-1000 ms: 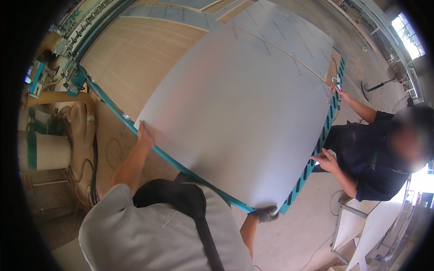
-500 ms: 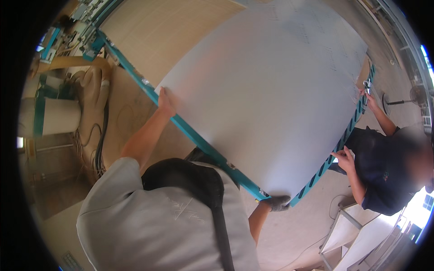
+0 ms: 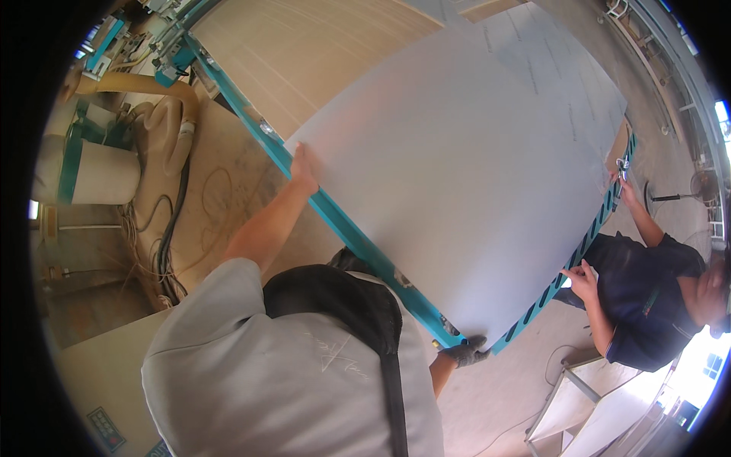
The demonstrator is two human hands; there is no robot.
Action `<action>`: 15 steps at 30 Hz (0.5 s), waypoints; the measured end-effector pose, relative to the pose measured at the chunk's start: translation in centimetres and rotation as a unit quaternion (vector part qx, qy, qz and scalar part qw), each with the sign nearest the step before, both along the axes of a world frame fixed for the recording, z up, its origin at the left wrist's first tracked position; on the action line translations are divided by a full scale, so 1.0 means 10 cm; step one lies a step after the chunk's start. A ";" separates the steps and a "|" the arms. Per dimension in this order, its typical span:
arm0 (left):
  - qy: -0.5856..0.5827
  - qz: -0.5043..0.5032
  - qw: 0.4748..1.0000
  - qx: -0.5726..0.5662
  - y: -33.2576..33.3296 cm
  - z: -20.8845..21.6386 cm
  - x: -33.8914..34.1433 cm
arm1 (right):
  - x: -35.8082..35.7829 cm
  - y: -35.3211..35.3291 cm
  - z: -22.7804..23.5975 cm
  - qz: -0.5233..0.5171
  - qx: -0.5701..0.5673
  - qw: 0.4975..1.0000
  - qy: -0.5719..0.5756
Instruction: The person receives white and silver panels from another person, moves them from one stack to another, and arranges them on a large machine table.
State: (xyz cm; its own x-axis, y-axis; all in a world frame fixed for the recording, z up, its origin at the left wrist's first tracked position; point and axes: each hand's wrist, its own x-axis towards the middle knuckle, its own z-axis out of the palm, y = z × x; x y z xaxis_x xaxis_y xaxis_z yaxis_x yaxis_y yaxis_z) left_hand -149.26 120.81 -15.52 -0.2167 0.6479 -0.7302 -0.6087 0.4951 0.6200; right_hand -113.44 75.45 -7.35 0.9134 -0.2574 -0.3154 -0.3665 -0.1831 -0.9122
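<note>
I see a big flat pale grey board lying on a long teal metal table frame. The board covers most of the middle of the view and reaches far away to the top right.

My left hand is bare. It rests on the near left edge of the grey board, right where the board meets the teal frame. The fingers lie flat over the edge, pressing on it, not wrapped all the way round.

My right hand wears a dark grey glove. It is down at the near corner of the board, where two teal rails meet. The gloved fingers curl round that corner, so this hand is holding the board's corner.

I wear a light grey shirt with a black strap over my back.

Another person in a dark blue shirt stands on the right side of the table. One of that person's hands is close to the teal rail with the oval holes. The other hand is up by the far right edge of the board.

Under the grey board, at the top, lies a wide light brown wooden sheet. On the left, on the dusty floor, there are black cables and a fat tan hose.
</note>
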 end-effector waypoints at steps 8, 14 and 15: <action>-0.076 -0.091 0.992 0.047 0.18 0.02 -0.38 | 0.31 -0.16 -0.51 -0.088 0.111 0.990 -0.023; 0.079 -0.068 0.994 0.036 0.21 0.14 -0.39 | 0.27 -0.18 -0.41 -0.046 0.014 0.999 0.008; 0.079 -0.071 0.994 0.040 0.27 0.04 -0.43 | 0.29 -0.25 -0.50 -0.036 0.009 0.999 -0.006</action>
